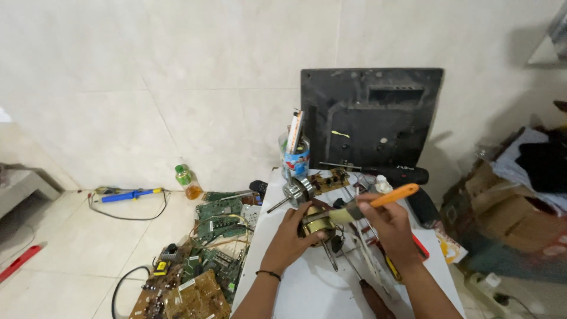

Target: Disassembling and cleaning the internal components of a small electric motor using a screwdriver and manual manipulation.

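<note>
White table (307,289), tiled wall behind. Left hand (293,231) grips motor (316,221); right hand (387,221) clamps brush (369,204). Risk: motor slips, rolls off cluttered table.

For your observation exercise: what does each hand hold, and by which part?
Left hand grips the small motor around its body; right hand holds the brush by its orange handle.

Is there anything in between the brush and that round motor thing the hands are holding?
Nothing visible. The left hand grips the motor part, and the right hand holds the orange-handled brush with its bristles right at the part.
</note>
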